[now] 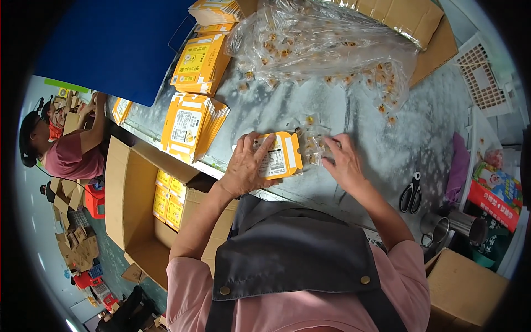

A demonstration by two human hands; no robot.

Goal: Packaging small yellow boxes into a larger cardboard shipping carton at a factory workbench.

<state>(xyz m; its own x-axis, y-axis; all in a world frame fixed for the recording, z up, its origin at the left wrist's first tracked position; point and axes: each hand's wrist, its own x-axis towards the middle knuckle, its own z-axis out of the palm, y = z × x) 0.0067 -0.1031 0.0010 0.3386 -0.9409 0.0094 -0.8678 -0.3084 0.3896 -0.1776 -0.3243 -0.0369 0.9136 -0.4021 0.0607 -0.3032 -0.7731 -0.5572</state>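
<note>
My left hand (246, 165) presses on a small yellow carton (280, 156) lying on the grey table (354, 122), its open end facing right. My right hand (343, 160) holds small clear packets (313, 148) of wrapped sweets at the carton's open flap. A big clear plastic bag (321, 44) with many such packets lies farther back on the table. Stacks of flat yellow cartons (191, 126) stand to the left, with another stack (200, 63) behind them.
An open cardboard box (138, 210) with filled yellow cartons stands below the table's left edge. Black scissors (411, 193), a metal cup (434, 227), a white basket (484, 77) and a blue panel (116, 44) are around. Another person (66, 149) works at far left.
</note>
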